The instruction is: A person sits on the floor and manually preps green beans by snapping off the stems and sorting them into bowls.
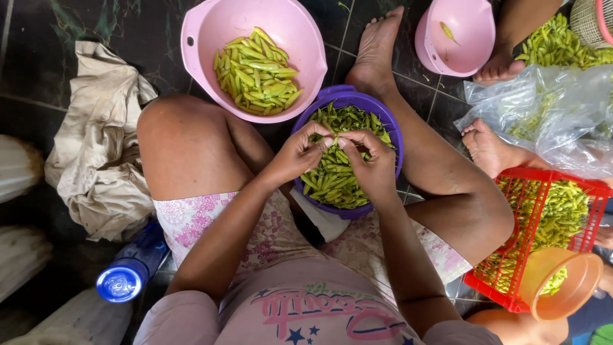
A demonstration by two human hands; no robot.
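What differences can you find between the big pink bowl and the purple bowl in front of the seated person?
The pink bowl lies farther from the person; the purple bowl sits between the legs, under both hands. The pink bowl is wider and only partly filled; the purple bowl looks nearly full. The pink bowl's pods are paler yellow-green; the purple bowl's pods are darker. Both are round and hold green pods.

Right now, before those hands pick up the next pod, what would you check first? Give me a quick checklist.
1. Pod pinched between left hand and right hand: ok, both grip it.
2. Hands over the purple bowl: ok.
3. Purple bowl holds pods to take: ok, well filled.
4. Pink bowl has room: ok, partly filled.
5. Pod fully dealt with: cannot tell, the fingers hide it.
6. Blue bottle clear of the elbows: ok, it lies by the left thigh.
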